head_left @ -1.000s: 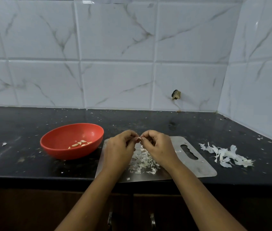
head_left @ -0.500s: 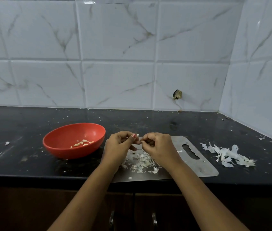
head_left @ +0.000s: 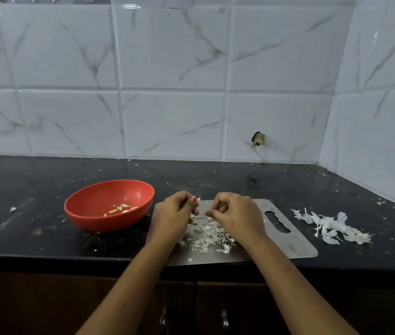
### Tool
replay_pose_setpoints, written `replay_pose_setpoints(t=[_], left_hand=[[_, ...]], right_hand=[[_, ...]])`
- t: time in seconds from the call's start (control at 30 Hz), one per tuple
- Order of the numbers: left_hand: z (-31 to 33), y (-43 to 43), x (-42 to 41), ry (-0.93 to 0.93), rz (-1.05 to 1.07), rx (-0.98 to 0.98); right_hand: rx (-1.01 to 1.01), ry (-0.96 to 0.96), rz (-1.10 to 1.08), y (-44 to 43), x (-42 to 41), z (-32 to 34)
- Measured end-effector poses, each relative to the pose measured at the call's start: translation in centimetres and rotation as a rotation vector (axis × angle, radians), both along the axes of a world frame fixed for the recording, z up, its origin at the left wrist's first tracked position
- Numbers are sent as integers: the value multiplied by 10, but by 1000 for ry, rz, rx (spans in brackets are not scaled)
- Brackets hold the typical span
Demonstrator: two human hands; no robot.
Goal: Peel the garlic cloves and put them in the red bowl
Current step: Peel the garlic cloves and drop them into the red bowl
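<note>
I see L hand (head_left: 173, 215) pinching a garlic clove (head_left: 197, 199), pale tip out, over the board (head_left: 295, 245); R hand (head_left: 237, 213) curled beside it, can't tell what it holds.

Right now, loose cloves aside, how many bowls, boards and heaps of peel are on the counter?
Red bowl: 1
Metal board: 1
Peel heaps: 2, one on the board, one on the counter right of it
Total: 4
</note>
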State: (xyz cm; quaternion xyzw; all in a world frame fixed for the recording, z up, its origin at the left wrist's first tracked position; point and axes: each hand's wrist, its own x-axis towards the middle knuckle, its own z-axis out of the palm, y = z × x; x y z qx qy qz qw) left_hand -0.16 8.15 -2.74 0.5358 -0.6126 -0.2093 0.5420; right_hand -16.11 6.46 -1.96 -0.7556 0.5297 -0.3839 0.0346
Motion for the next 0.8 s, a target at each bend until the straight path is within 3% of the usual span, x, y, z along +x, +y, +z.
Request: replay_pose_setpoints(t=[0.2,0.4,0.5,0.7,0.8], left_hand=[[-1,0,-1,-142,42,-16],[7,11,-8,-173,-16,-69],[8,15,-10,-216,1,-62],[11,11,-6,92,-157,51],[12,13,-8,102,-165,24]], right_hand=[[131,-396,310,-1,1,1],[62,-441,358,5,9,2],[-55,-369,317,4,9,-1],[-163,-280,303,6,11,0],[-130,-341,279,5,10,-1]])
